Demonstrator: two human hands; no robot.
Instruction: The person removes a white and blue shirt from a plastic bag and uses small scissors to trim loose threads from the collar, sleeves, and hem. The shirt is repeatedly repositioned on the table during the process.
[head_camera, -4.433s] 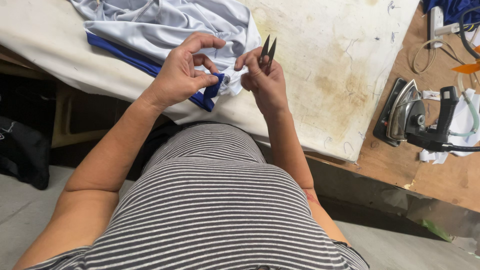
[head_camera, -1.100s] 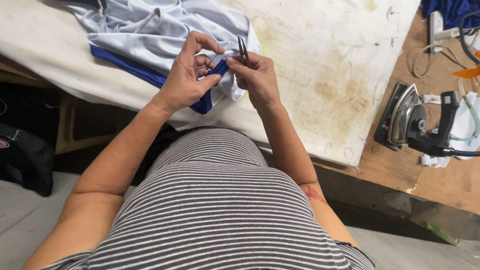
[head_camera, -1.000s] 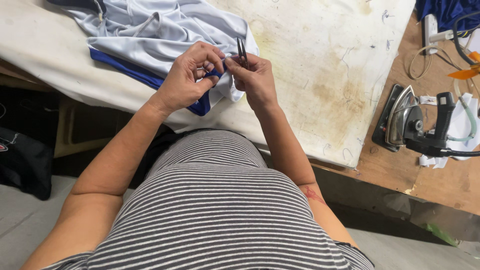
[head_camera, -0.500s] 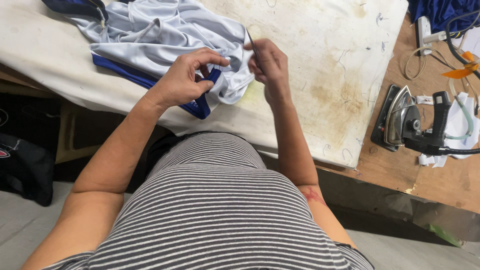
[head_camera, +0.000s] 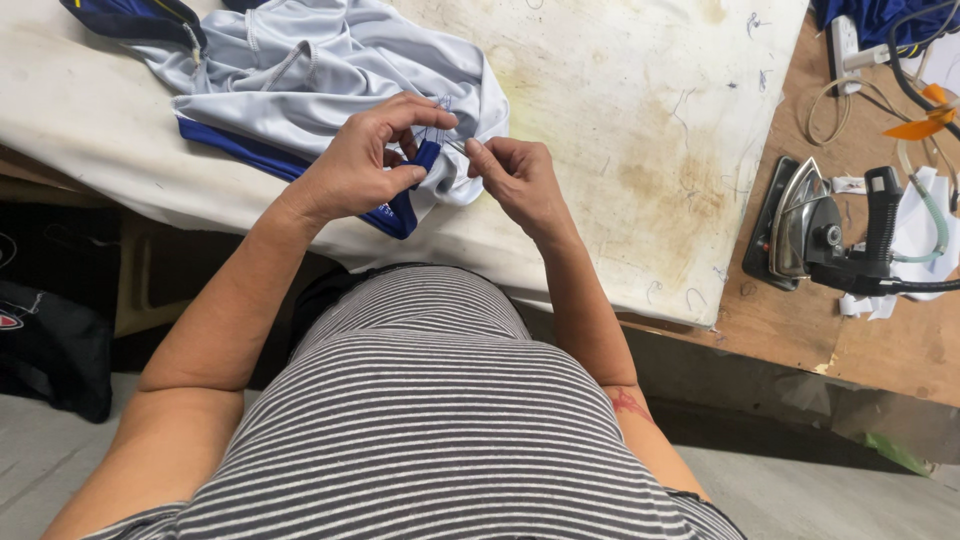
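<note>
Pinching, left hand (head_camera: 360, 165): closed on the blue trim of the pale grey, blue-edged fabric garment (head_camera: 330, 70), at its near edge.
Right hand (head_camera: 520, 180): fingers curled shut just beside that trim; grasp unclear.
Garment: on the stained white padded table (head_camera: 620, 120).

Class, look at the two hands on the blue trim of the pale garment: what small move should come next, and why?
Probably a gentle pull by the right hand away from the left hand. The left pinches the blue trim of the pale garment off the padded table, and the right fingertips meet beside that pinch, seemingly on something fine, perhaps a thread, too thin to confirm.
</note>
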